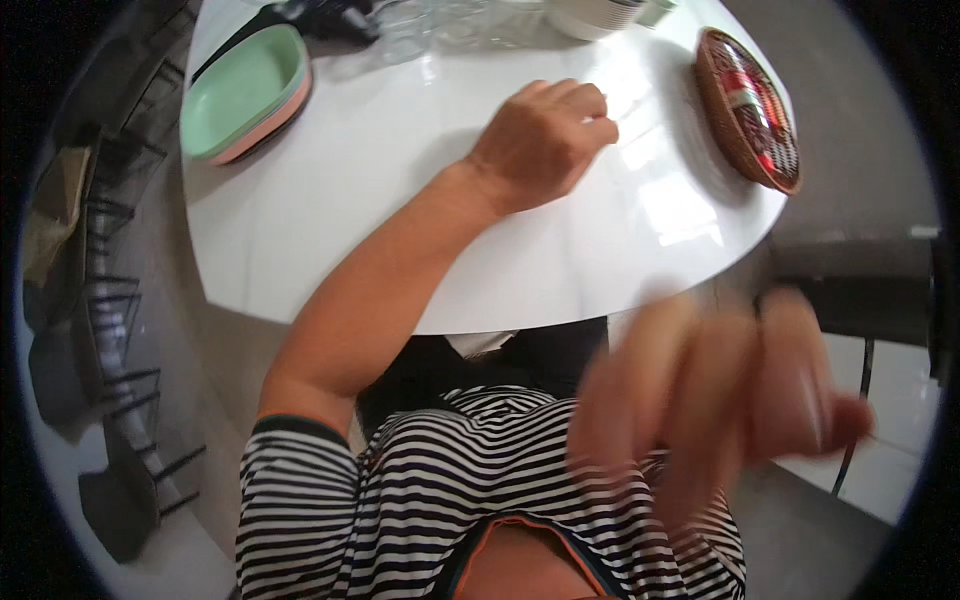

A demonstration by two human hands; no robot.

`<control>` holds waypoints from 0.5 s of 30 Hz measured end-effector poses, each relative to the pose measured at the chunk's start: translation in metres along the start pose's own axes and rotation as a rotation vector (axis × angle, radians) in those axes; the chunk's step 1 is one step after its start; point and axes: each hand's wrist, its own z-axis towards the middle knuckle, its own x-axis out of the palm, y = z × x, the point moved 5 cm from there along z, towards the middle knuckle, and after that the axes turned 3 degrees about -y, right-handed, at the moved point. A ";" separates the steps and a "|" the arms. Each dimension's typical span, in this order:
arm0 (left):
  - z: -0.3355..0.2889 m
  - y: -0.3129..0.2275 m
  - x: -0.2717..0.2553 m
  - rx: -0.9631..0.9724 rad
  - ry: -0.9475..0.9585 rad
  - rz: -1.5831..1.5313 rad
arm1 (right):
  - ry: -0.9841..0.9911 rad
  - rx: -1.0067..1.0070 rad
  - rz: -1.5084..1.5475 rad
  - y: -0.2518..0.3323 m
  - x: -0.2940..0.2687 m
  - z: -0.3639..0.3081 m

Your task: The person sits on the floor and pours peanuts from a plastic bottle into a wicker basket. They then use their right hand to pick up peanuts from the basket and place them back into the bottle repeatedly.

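Observation:
My left hand (545,145) rests over the white table (380,230) near its middle, back of the hand up. Its fingers are curled in, and whatever they may hold is hidden under them. Close to the camera, my right hand (715,395) is raised in front of the table's near right edge, above my striped shirt. Motion smears its fingers, so their hold cannot be made out. No object shows clearly in either hand.
Stacked green and pink oval dishes (240,95) stand at the table's left. Clear glasses (420,30), a black item (335,18) and stacked white bowls (590,15) line the far side. A brown woven basket (720,120) with red packets sits at the right edge.

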 end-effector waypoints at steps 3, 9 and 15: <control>-0.013 -0.028 -0.006 -0.213 0.034 -0.115 | -0.083 -0.049 -0.833 0.034 -0.054 0.020; -0.020 -0.027 -0.003 -0.251 0.079 -0.096 | -0.430 -0.088 -1.735 0.120 -0.206 0.060; -0.018 -0.033 -0.013 -0.254 0.079 -0.145 | -0.354 0.503 -2.171 0.122 -0.315 0.073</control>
